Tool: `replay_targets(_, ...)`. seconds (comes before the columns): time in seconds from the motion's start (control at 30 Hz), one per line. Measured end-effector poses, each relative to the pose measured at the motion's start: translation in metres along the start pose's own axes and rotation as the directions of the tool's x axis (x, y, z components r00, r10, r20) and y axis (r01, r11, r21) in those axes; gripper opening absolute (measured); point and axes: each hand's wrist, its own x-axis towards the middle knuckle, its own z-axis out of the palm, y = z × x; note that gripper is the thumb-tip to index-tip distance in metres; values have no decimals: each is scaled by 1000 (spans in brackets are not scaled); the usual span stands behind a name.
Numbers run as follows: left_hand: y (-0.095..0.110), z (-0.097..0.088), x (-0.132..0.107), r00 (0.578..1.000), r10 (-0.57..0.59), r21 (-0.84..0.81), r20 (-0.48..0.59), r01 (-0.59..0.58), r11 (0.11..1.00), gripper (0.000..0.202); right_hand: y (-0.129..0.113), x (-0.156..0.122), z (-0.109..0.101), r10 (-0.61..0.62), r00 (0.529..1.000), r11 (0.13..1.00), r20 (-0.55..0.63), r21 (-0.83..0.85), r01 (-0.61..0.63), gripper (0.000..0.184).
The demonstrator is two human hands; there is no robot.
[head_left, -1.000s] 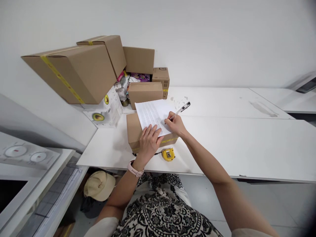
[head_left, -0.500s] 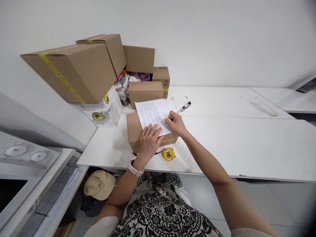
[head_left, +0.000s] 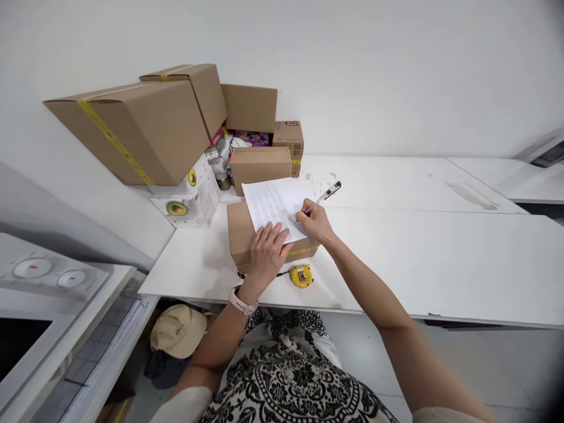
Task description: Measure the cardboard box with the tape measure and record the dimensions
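A printed sheet of paper (head_left: 271, 202) lies on a small brown cardboard box (head_left: 240, 235) with yellow tape. My left hand (head_left: 267, 252) rests flat on the sheet's near edge, fingers spread, a pink watch on its wrist. My right hand (head_left: 314, 222) grips a pen (head_left: 325, 193) with its tip on the sheet's right side. A yellow tape measure (head_left: 301, 275) sits on the white table (head_left: 418, 258) just in front of the box.
Large taped cardboard boxes (head_left: 145, 126) are stacked at the back left over a white avocado-printed box (head_left: 187, 197). More small boxes (head_left: 259, 164) and clutter stand against the wall. A beige cap (head_left: 176, 330) lies below the table. A white appliance (head_left: 39, 294) stands at the left.
Nothing but a slight shift of the camera; both hands stay on the paper with the pen tip at nearly the same spot.
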Motion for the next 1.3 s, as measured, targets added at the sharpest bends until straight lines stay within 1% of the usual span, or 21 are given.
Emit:
replay_targets(0.1,0,0,0,1000,6,8,-12,-5,1000,26,1,0,0,-5,1000,1000,-13,4,5,16)
replay_targets(0.23,0,1,0,1000,2,0,-15,-2,1000,26,3,0,1,-19,1000,1000,-1,-22,19,16)
replay_targets(0.33,0,1,0,1000,2,-1,-10,-2,1000,26,1,0,0,6,1000,1000,12,-12,-6,16)
replay_targets(0.4,0,1,0,1000,7,3,-14,-7,1000,26,-1,0,0,22,1000,1000,-1,11,-22,16)
replay_targets(0.53,-1,1,0,1000,6,-2,-13,-6,1000,26,-2,-1,0,11,1000,1000,-29,11,-10,16)
replay_targets(0.83,-1,1,-1,1000,9,0,-16,-9,1000,26,0,1,0,9,1000,999,2,-33,-9,15)
replay_targets(1.1,-1,1,-1,1000,3,2,-14,-3,1000,27,0,0,1,16,1000,1000,-17,-12,-16,17)
replay_targets(1.2,-1,2,-1,1000,0,-10,-15,-1,1000,27,-2,-1,1,8,996,999,-87,42,-4,23)
replay_targets(1.3,-2,3,-1,1000,3,-9,-24,-3,1000,27,0,-5,-7,-16,983,993,-185,112,38,22)
